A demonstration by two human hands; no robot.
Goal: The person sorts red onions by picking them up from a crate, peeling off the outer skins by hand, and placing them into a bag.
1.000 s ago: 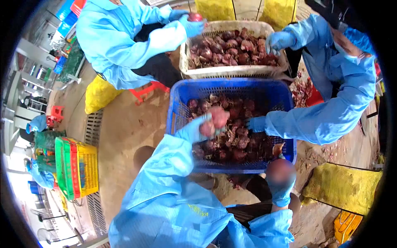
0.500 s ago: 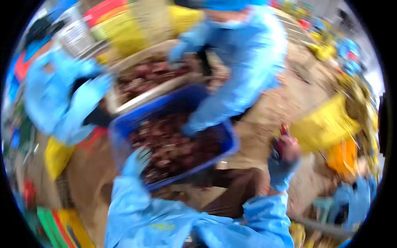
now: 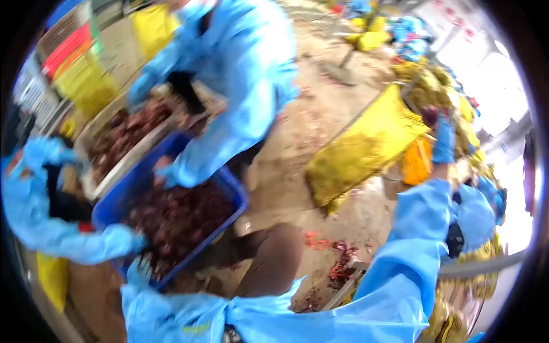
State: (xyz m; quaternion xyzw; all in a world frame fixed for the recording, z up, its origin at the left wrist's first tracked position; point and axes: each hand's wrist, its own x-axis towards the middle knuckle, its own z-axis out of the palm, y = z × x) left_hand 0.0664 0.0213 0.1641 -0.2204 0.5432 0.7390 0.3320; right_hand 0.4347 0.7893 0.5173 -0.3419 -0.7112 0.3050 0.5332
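Note:
My right hand [image 3: 444, 135] is stretched out at the right, closed on a dark red onion [image 3: 430, 116] by the upper end of a yellow mesh bag [image 3: 366, 146]. That bag lies on a slanted frame above the floor. My left hand [image 3: 139, 271] rests at the near left edge of the blue crate [image 3: 242, 201], its blurred fingers apart beside the onions [image 3: 180, 228]. Nothing shows in it.
One person [image 3: 246, 86] reaches into the blue crate and a white crate [image 3: 90, 182] of onions. Another person [image 3: 51, 223] reaches in from the left. An orange crate [image 3: 417, 163] stands beyond the bag; red netting [image 3: 343, 260] lies on the floor.
The view has turned right. My right hand has swung out with the onion to the yellow bag. My left hand, which held onions over the blue crate, has dropped to its edge without them.

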